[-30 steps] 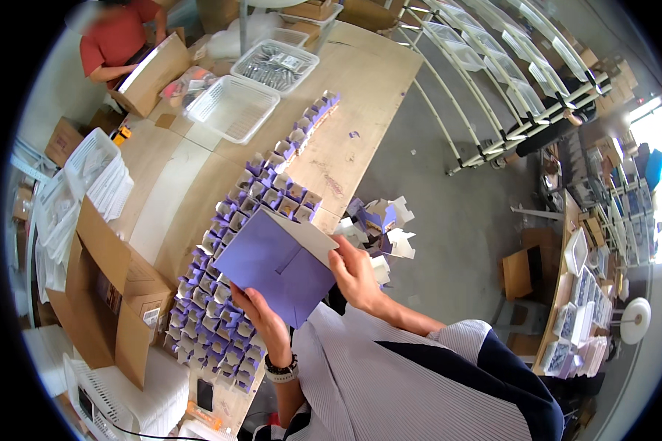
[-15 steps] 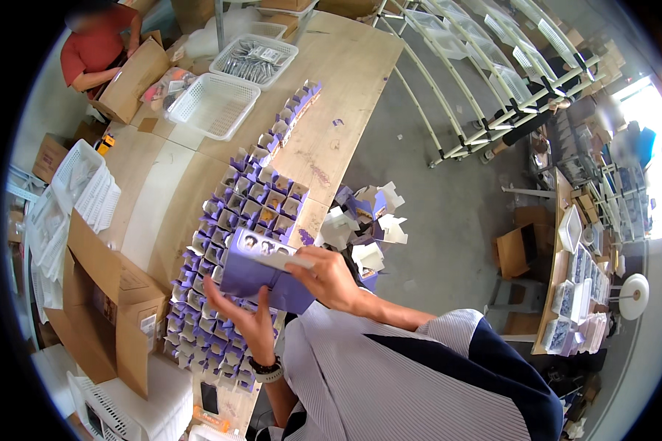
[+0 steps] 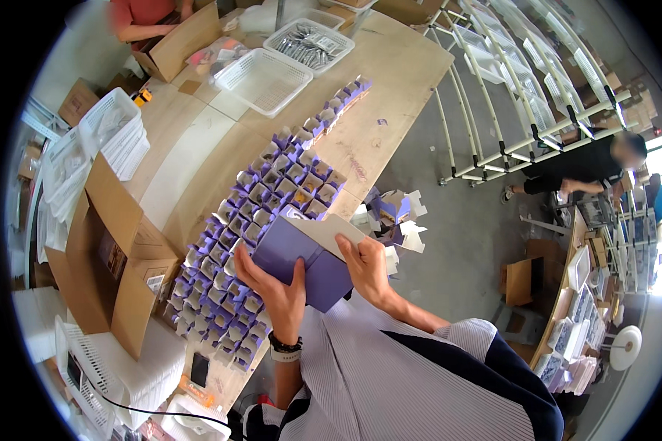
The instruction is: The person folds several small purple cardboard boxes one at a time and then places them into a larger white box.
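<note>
A purple cardboard box (image 3: 301, 257) is tilted between my hands, in front of my chest and over the near edge of the table. My left hand (image 3: 276, 292) supports its left side, thumb laid on the purple face and fingers along the edge. With thumb and fingers, my right hand (image 3: 366, 266) grips the pale grey flap (image 3: 332, 234) at the box's upper right. Beneath and beyond it, rows of small open purple boxes (image 3: 232, 268) stand packed together; some hold small items I cannot make out.
An open brown carton (image 3: 99, 250) sits left of the rows. White plastic baskets (image 3: 265, 79) stand at the far side, near a person in a red shirt (image 3: 143, 18). Discarded purple-white boxes (image 3: 401, 213) lie beyond the table's right edge. Another person (image 3: 588, 162) is by a pipe rack (image 3: 507, 147).
The box has turned, so its printed side is mostly hidden and the grey flap shows wider. My right hand has shifted to the flap's outer edge. The whole view has swung left.
</note>
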`<action>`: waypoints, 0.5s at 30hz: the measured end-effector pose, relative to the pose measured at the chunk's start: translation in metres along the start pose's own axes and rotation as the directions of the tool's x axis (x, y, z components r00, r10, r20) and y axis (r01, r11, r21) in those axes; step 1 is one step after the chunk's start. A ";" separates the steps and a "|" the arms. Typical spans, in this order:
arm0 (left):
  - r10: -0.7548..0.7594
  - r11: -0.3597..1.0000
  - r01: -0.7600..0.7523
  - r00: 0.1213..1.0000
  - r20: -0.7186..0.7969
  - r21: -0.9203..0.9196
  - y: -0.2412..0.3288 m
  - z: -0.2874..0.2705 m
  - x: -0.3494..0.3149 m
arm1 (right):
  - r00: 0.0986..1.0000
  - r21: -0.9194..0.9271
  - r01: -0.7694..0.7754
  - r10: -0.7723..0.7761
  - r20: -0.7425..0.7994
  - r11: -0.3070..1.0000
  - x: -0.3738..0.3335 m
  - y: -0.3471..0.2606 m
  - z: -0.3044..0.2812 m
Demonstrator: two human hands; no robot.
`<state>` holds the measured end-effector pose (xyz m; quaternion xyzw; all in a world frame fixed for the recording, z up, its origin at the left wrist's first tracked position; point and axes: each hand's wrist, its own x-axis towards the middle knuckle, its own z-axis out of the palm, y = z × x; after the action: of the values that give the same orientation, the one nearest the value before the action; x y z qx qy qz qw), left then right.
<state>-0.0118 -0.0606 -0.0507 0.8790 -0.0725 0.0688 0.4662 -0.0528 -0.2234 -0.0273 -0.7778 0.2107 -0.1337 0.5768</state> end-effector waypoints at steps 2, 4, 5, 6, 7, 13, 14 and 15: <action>-0.083 0.994 0.080 0.996 -0.030 -0.077 0.000 0.004 -0.003 | 0.998 0.010 0.029 -0.029 -0.051 1.000 -0.005 -0.004 0.005; -0.202 0.957 0.198 0.979 0.001 -0.213 -0.006 0.007 -0.006 | 0.999 0.021 -0.024 0.025 -0.033 0.999 -0.007 -0.011 0.007; -0.249 0.922 0.248 0.968 0.037 -0.296 -0.009 0.007 -0.007 | 0.998 0.027 -0.051 0.052 -0.024 0.998 -0.008 -0.013 0.009; -0.291 0.878 0.298 0.954 0.076 -0.374 -0.012 0.006 -0.008 | 1.000 -0.008 0.006 -0.007 -0.028 1.000 -0.009 -0.010 0.011; -0.275 0.889 0.286 0.958 0.082 -0.358 -0.017 0.006 -0.010 | 0.997 -0.043 0.064 -0.065 -0.030 0.997 -0.009 -0.006 0.014; -0.253 0.938 0.279 0.957 0.143 -0.205 -0.018 -0.009 -0.007 | 0.989 -0.104 0.143 -0.145 -0.017 0.984 -0.011 0.001 0.022; -0.252 0.947 0.274 0.958 0.138 -0.170 -0.018 -0.011 -0.007 | 0.989 -0.112 0.147 -0.150 -0.016 0.983 -0.012 0.001 0.023; -0.251 0.954 0.269 0.959 0.132 -0.134 -0.018 -0.013 -0.006 | 0.990 -0.112 0.140 -0.143 -0.016 0.984 -0.012 0.001 0.024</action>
<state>-0.0153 -0.0398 -0.0589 0.8455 0.0125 -0.0491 0.5316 -0.0523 -0.1976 -0.0347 -0.8200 0.1689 -0.1719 0.5191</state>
